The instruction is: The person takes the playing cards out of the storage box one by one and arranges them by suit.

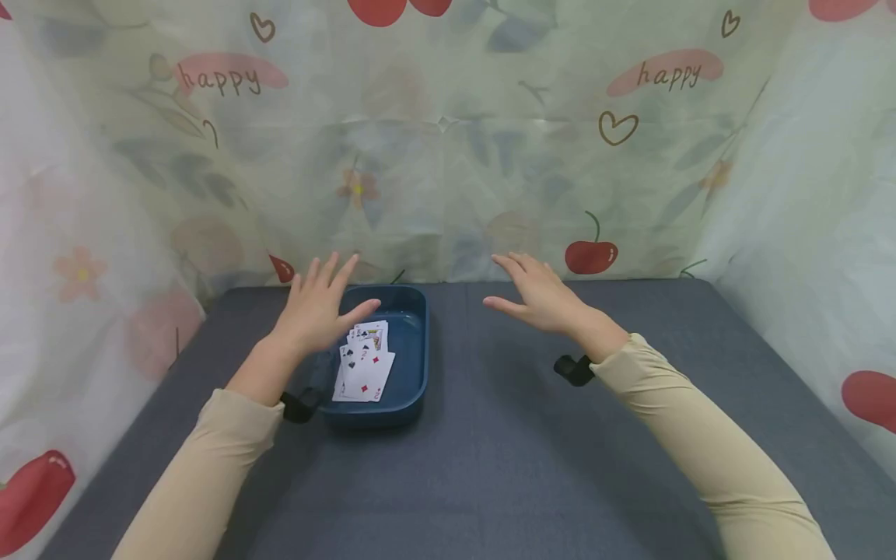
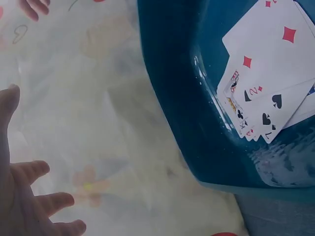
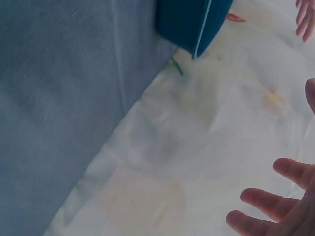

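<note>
- Patterned curtain (image 1: 448,155): I see it from my remote post, hanging behind and at both sides.
- Tabletop (image 1: 490,467): dark grey-blue, spanning the space beneath both hands.
- Blue bin (image 1: 425,350): stands on the tabletop, left of centre.
- Left hand (image 1: 315,315): fingers spread wide, holding nothing; in my head view it overlaps the bin's left side.
- Right hand (image 1: 542,295): fingers extended, thumb wide apart, holding nothing, well apart from the bin.
- Playing cards (image 1: 365,377): overlapping, face up on the bin's floor, a two of diamonds prominent.
</note>
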Motion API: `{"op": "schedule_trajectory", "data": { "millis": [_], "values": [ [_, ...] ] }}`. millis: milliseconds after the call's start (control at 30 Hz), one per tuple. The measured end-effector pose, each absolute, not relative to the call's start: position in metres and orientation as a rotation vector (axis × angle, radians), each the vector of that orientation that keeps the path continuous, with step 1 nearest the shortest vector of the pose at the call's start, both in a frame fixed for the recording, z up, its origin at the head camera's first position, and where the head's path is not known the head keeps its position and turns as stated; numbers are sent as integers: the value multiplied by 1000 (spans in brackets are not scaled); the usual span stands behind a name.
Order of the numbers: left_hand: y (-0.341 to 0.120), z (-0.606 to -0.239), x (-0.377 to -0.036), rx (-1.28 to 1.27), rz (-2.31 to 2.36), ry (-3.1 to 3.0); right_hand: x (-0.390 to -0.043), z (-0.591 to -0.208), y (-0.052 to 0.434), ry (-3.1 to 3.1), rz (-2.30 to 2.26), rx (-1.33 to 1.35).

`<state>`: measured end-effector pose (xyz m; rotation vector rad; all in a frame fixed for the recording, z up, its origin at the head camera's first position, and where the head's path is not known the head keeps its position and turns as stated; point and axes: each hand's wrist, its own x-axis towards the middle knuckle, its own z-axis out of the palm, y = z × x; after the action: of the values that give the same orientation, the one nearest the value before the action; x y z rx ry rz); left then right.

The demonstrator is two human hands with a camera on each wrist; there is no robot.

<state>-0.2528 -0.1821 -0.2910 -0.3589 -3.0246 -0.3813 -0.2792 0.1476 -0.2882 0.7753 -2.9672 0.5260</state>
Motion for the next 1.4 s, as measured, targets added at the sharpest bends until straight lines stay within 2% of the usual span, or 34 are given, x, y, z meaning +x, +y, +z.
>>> {"op": "schedule_trajectory", "data": {
  "millis": [800,1400],
  "values": [
    [-220,-338,-238,-270,-894,-3047,-284,-305,51,-2964,844,1086],
    [-245,-371,-228,-323,-1262,-2998,-299,-306,-3,-2975,1189,1055]
  ]
}}
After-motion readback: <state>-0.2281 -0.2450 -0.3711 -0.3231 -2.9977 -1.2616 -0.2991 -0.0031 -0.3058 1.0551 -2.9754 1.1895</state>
